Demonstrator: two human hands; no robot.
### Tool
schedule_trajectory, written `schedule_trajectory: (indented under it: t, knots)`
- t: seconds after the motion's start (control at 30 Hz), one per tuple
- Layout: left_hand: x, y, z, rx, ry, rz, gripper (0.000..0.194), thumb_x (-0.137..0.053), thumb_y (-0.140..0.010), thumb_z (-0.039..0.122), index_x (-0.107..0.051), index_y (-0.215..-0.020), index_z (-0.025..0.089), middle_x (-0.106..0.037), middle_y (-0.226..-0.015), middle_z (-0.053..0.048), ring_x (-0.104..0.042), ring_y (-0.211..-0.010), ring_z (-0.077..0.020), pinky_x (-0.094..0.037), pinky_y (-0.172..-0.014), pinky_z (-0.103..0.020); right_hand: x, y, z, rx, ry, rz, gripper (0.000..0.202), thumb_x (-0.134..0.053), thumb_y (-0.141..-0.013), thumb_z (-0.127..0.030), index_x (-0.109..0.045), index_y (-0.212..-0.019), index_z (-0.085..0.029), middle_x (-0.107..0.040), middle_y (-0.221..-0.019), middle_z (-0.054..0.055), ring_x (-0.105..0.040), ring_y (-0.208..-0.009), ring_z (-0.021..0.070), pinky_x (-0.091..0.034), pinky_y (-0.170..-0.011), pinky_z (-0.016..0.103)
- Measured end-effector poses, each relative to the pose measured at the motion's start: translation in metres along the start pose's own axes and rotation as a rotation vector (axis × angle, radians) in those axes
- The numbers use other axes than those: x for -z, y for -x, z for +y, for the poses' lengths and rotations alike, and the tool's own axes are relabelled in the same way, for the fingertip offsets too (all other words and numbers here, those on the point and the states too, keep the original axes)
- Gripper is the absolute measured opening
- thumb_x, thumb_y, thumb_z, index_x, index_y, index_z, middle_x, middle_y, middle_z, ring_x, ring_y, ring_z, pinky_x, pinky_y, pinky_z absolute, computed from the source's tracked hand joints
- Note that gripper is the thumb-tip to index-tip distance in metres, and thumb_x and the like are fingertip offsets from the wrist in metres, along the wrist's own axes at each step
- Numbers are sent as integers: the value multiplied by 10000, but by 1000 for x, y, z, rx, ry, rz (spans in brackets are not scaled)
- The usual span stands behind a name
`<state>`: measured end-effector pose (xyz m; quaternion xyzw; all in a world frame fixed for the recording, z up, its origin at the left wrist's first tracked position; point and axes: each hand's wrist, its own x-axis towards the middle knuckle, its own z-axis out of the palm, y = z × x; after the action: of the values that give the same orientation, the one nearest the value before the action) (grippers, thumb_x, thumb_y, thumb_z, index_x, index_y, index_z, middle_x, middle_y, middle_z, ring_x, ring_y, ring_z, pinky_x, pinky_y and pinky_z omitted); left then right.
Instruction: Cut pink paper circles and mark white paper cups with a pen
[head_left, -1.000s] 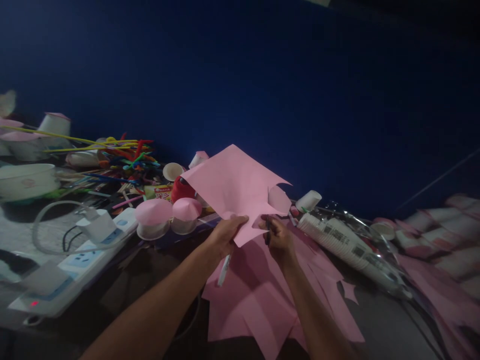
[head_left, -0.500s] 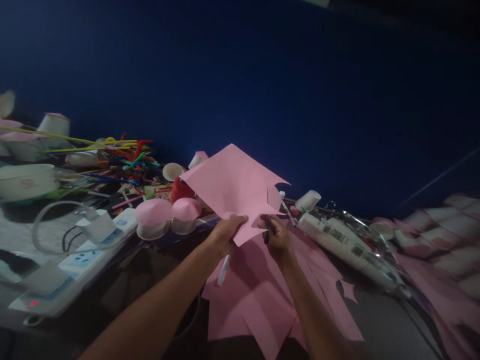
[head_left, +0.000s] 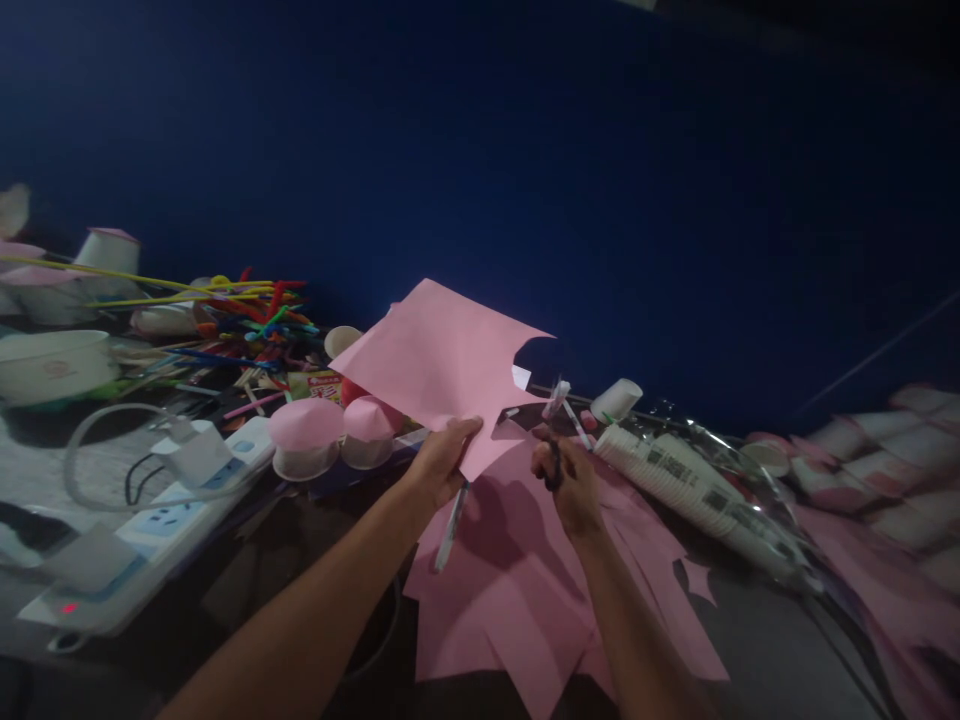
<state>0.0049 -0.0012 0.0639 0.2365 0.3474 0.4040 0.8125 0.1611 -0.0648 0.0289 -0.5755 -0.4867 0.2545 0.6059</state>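
A sheet of pink paper (head_left: 435, 350) is raised off the table, with curved notches cut into its right side. My left hand (head_left: 442, 465) pinches its lower edge, thumb on top. To the right, apart from the sheet, my right hand (head_left: 566, 475) is closed around scissors (head_left: 555, 465); the dark handle loop shows, while the blades are hard to make out. Beneath both hands lies a spread of pink paper sheets (head_left: 517, 590). A white pen (head_left: 448, 535) rests on them, below my left hand.
Two paper cups with pink cone tops (head_left: 306, 425) stand left of my left hand. Farther left are a power strip (head_left: 165, 525) and a heap of coloured pipe cleaners (head_left: 262, 310). A sleeve of stacked paper cups (head_left: 690, 480) lies at right, near more pink-topped cups (head_left: 862, 460).
The sheet has shifted left with my left hand, and a curved notch now shows at its right side. My right hand has drawn slightly away from the paper with the scissors.
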Motion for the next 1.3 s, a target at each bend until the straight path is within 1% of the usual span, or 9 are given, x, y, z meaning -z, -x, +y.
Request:
schedule_trajectory:
  t: [0.13,0.23,0.4,0.5,0.7,0.87,0.97,1.1,1.3]
  knots:
    - [3,-6,1,-52,-12,17,53,-577,-790,119,-548,-831,136,-621,-587,-16,-598,-459,-131,-478,-423,-203,20,-14,9,-12,24,293,438,-583,-785,-508,-606,-1033,-147,-560,-666,-9,-550,-619,139,-440,-577,253]
    - [5,-11,-1,-101,50,18,134,-612,-764,105,-553,-879,141,-622,-650,-10,-592,-484,-108,-483,-460,-191,38,-22,15,-13,250,445,515,-577,-758,-525,-597,-1104,-145,-648,-830,64,-606,-745,196,-471,-676,307]
    - [9,-15,-2,-131,-5,144,237,-731,-704,254,-524,-792,181,-498,-551,62,-442,-378,-61,-421,-401,-182,53,-24,19,-105,595,451,544,-543,-753,-517,-597,-1149,-147,-689,-930,108,-626,-855,264,-454,-777,362]
    - [11,-14,-1,-243,-79,128,239,-727,-710,286,-518,-760,179,-491,-548,63,-408,-385,-43,-401,-415,-175,50,-22,19,-165,732,367,476,-509,-785,-475,-619,-1132,-167,-699,-931,103,-632,-886,275,-442,-803,369]
    - [10,-12,5,-370,-161,183,269,-686,-764,381,-547,-760,150,-515,-518,36,-483,-441,-68,-427,-473,-188,44,-21,20,-290,965,312,496,-511,-799,-437,-566,-1243,-223,-689,-1076,96,-550,-1110,325,-324,-985,459]
    - [9,-18,7,-555,51,165,205,-639,-825,353,-545,-855,173,-671,-737,-31,-669,-773,-140,-524,-771,-251,47,-20,29,-347,1079,331,597,-474,-819,-428,-448,-1351,-158,-579,-1290,160,-468,-1240,334,-273,-1043,478]
    - [9,-16,3,-475,43,-2,242,-656,-813,356,-594,-938,158,-703,-947,-77,-655,-963,-157,-478,-890,-267,47,-18,31,-373,1136,292,589,-483,-813,-398,-450,-1352,-162,-607,-1245,170,-490,-1227,336,-238,-1062,495]
    - [8,-10,-4,-213,-187,-154,315,-744,-721,352,-656,-904,111,-707,-944,-130,-650,-949,-183,-469,-842,-256,46,-18,28,-358,1108,249,558,-491,-812,-411,-489,-1322,-184,-624,-1212,170,-524,-1193,331,-250,-1053,500]
    - [11,-12,-13,-85,-591,-231,266,-705,-733,325,-687,-921,137,-713,-845,-91,-627,-660,-119,-382,-541,-185,49,-23,21,-125,558,194,457,-461,-811,-531,-671,-993,-168,-708,-803,88,-653,-767,242,-476,-736,347]
